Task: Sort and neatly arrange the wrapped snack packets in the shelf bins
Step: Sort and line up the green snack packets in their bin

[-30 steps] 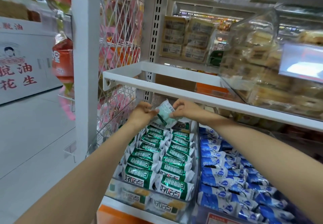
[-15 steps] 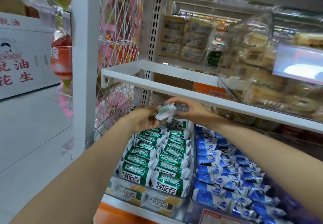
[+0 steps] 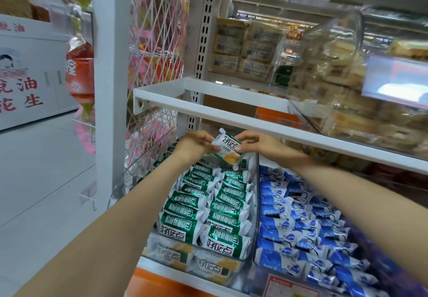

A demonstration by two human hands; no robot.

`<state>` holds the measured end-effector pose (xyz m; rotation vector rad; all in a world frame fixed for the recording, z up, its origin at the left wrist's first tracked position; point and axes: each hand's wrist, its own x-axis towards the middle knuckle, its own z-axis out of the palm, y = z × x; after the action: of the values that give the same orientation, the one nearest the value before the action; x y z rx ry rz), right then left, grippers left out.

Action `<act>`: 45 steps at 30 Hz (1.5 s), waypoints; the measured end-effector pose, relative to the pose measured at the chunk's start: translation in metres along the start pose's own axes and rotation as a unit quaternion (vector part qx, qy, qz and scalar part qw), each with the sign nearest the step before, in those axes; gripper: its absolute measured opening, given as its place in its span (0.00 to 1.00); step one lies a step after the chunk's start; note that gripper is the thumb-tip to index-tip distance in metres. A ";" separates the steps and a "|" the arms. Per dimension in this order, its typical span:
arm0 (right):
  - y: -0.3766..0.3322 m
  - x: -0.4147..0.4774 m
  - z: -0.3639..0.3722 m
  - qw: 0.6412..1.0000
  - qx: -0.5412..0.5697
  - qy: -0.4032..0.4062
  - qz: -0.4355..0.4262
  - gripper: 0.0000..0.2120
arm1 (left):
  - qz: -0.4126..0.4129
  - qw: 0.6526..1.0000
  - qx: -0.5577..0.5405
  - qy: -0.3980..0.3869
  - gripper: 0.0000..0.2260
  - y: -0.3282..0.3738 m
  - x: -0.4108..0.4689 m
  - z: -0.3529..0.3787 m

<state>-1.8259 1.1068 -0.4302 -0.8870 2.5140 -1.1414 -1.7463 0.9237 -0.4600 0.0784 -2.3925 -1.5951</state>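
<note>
Risk sits at the cramped rear: left hand (image 3: pixel 194 145) and right hand (image 3: pixel 257 144) each pinch one green packet (image 3: pixel 228 148) above the green bin's (image 3: pixel 256 195) back rows, just under the upper shelf (image 3: pixel 254 125); a careless drop could knock the rows askew.

Tilted white-green snack packet (image 3: pixel 228 146) above bin (image 3: pixel 254 238)

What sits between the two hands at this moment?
In the head view, one white-and-green snack packet spans the gap, pinched by the left hand and right hand above the back of the green-packet bin.
</note>
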 end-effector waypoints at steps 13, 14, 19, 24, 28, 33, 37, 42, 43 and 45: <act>0.006 0.010 -0.003 0.990 -0.136 0.033 0.005 0.10 | -0.022 0.981 0.094 0.168 0.12 -0.018 0.009 -0.008; 0.009 0.010 -0.002 0.981 -0.195 0.016 0.010 0.09 | -0.023 0.980 0.123 0.155 0.12 -0.020 0.009 -0.008; 0.012 0.015 0.009 0.935 -0.353 -0.028 0.025 0.12 | -0.029 0.973 0.201 0.111 0.08 -0.031 0.007 -0.007; 0.005 0.018 0.013 0.894 -0.434 -0.111 0.012 0.13 | -0.027 0.974 0.195 0.115 0.06 -0.033 0.005 -0.009; -0.001 0.019 0.012 0.908 -0.395 -0.138 0.020 0.13 | -0.029 0.974 0.193 0.112 0.05 -0.034 0.003 -0.011; -0.001 0.035 0.011 0.911 -0.377 -0.164 0.028 0.11 | -0.026 0.976 0.188 0.109 0.04 -0.036 0.000 -0.014; -0.016 0.047 0.023 0.943 -0.321 -0.082 -0.017 0.12 | -0.019 0.978 0.183 0.098 0.03 -0.037 -0.001 -0.018; -0.014 0.068 0.057 0.926 -0.361 -0.105 0.026 0.18 | -0.010 0.981 0.155 0.113 0.02 -0.039 -0.005 -0.023; -0.013 0.070 0.060 0.921 -0.370 -0.117 0.033 0.18 | -0.010 0.982 0.148 0.116 0.02 -0.039 -0.005 -0.024; -0.014 0.072 0.063 0.934 -0.334 -0.120 0.038 0.15 | -0.010 0.983 0.142 0.120 0.03 -0.039 -0.007 -0.026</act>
<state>-1.8485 1.0173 -0.4597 -0.9839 2.7070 -0.1067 -1.7373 0.8860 -0.4872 0.3298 -2.4133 -1.1645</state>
